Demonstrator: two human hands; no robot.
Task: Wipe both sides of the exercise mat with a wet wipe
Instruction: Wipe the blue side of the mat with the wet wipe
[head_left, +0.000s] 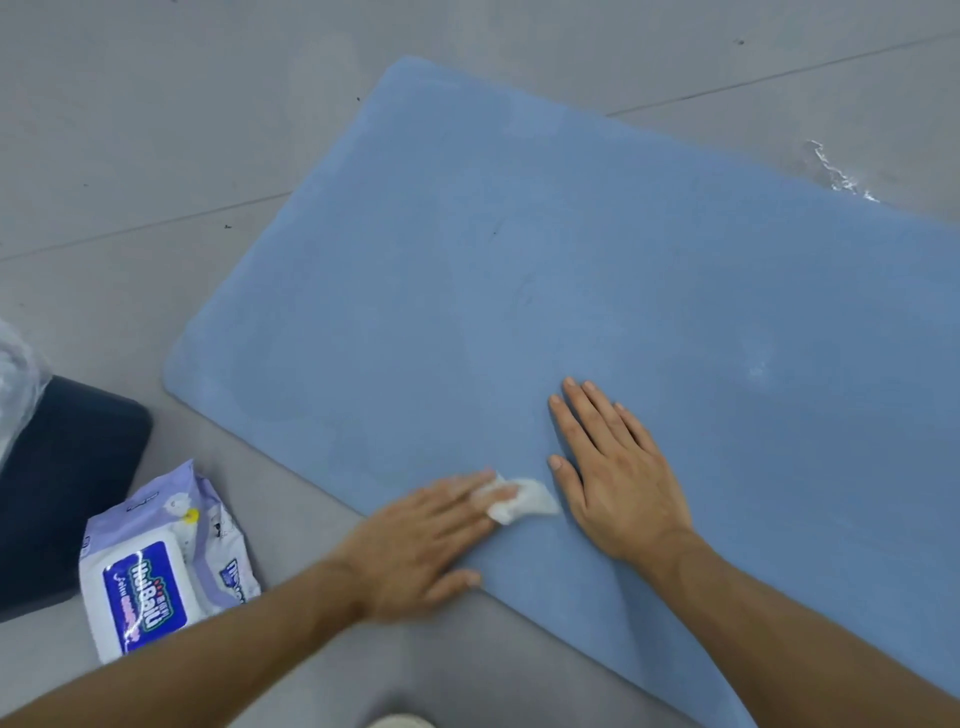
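On the flat blue exercise mat (519, 260), the left hand (415, 540) presses a crumpled white wet wipe (524, 501) under straight fingers. The right hand (618, 478) lies flat on the mat, holding nothing.

Grey tiled floor (156, 130) underneath it all, with thin seams running across it. Spread flat on it is a big blue foam exercise mat (571, 260) with rounded corners, lying at a slant to those seams. Just off the mat's near long edge sits a purple-and-white soft pack of wet wipes (156, 571), right up against a dark, rounded padded block (62, 493). Along the mat's far edge there's a thin white crinkly streak (836, 174) on the tile, and I can't tell what it is.
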